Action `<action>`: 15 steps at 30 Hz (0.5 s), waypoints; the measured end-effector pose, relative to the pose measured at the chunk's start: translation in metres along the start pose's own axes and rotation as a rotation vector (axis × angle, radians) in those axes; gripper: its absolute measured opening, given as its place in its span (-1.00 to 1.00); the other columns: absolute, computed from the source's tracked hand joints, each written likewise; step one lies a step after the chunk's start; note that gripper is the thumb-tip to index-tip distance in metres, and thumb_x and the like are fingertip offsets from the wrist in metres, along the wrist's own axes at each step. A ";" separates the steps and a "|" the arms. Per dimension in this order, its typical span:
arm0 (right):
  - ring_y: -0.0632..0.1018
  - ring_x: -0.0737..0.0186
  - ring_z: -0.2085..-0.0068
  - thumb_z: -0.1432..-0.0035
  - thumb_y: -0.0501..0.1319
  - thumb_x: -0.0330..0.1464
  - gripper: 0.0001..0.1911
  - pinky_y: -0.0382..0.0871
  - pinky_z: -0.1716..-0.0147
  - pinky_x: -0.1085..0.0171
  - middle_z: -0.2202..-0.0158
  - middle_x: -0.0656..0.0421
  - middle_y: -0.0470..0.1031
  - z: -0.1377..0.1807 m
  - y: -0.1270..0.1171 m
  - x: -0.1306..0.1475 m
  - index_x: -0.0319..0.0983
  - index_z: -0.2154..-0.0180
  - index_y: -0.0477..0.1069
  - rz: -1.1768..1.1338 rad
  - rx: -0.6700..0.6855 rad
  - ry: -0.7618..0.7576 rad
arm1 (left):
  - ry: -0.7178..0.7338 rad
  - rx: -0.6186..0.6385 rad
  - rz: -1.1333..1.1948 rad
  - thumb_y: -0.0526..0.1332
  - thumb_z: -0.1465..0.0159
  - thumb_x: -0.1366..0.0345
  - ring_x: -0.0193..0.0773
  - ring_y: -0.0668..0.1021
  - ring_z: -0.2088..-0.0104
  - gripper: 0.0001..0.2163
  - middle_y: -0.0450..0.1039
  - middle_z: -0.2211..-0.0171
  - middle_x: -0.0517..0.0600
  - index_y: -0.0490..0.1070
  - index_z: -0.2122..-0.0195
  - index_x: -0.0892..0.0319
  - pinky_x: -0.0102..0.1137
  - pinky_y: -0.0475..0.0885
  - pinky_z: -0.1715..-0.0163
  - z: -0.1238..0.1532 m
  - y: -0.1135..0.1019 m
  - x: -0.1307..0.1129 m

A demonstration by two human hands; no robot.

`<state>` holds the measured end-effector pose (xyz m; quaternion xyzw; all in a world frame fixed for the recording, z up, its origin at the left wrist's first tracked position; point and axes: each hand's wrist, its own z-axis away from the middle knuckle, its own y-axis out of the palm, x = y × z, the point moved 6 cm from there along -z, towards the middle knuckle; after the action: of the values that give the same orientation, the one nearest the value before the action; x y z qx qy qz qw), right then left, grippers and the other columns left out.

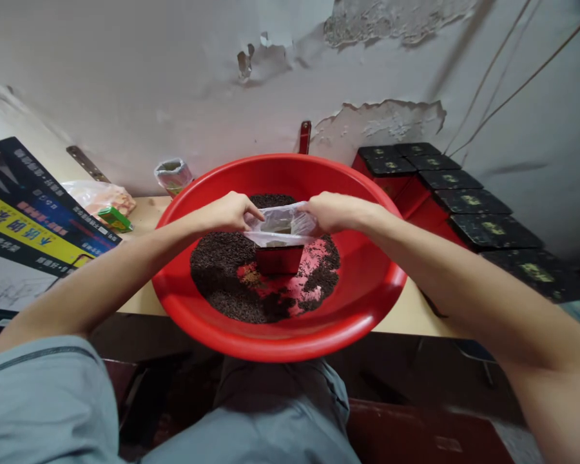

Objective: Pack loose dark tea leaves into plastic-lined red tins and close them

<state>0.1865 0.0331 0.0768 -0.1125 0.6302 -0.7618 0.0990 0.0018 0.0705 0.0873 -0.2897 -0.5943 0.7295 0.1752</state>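
Observation:
A clear plastic bag [297, 222] lines a small dark red tin [279, 260], its mouth spread wide above the tin's rim. My left hand [236, 212] pinches the bag's left edge between thumb and fingers. On the opposite side, my right hand [331, 211] grips the right edge of the bag. The tin stands inside a large red basin [367, 290]. Around it lie dark, thin loose leaves that look like tea [217, 283], heaped thickest on the left. A little patch of tan bits [249, 275] shows beside the tin. How full the bag is I cannot tell.
Several red tins with black lids [473, 201] stand in rows on the right of the wooden table [145, 299]. At left are a printed carton [33, 238], a plastic bag with a green packet [115, 219], and a bag-lined container [173, 175]. A peeling wall rises behind.

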 end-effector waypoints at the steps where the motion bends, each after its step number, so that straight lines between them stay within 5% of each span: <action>1: 0.67 0.04 0.33 -0.02 0.47 -0.36 -0.64 0.44 0.41 0.24 0.39 0.11 0.64 0.003 0.006 0.003 -0.17 0.07 0.63 -0.012 0.045 -0.033 | 0.015 0.002 -0.037 0.46 -0.07 0.34 -0.06 0.66 0.15 -0.49 0.67 0.17 0.07 0.67 -0.11 0.14 -0.35 0.46 0.12 0.003 0.003 0.000; 4: 0.62 0.17 0.43 -0.06 0.45 -0.33 -0.43 0.35 0.49 0.30 0.35 0.12 0.65 0.003 0.021 0.008 -0.22 -0.12 0.49 -0.094 0.153 -0.081 | 0.013 0.048 -0.153 0.47 -0.10 0.17 -0.02 0.62 0.06 -0.24 0.58 0.00 0.12 0.44 -0.37 0.11 -0.35 0.46 0.08 0.005 0.019 0.003; 8: 0.62 0.09 0.45 -0.09 0.44 -0.34 -0.13 0.34 0.52 0.25 0.33 0.02 0.66 -0.010 0.048 0.003 -0.35 -0.36 0.19 -0.147 0.244 -0.027 | 0.010 0.145 -0.140 0.43 -0.16 0.08 -0.01 0.55 -0.05 -0.11 0.42 -0.17 0.19 0.18 -0.50 0.13 -0.34 0.47 0.01 -0.007 0.055 0.016; 15: 0.61 0.13 0.32 0.02 0.52 -0.35 0.18 0.38 0.50 0.30 0.07 -0.08 0.64 -0.035 0.075 -0.011 -0.39 -0.45 -0.09 -0.283 0.268 -0.048 | 0.163 0.099 0.087 0.43 -0.12 -0.04 0.04 0.43 -0.22 -0.07 0.35 -0.26 0.22 0.17 -0.46 0.18 -0.24 0.35 -0.24 -0.028 0.081 0.046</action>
<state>0.1873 0.0550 -0.0032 -0.2040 0.4986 -0.8423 0.0200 -0.0085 0.1003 -0.0047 -0.3646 -0.5281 0.7389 0.2053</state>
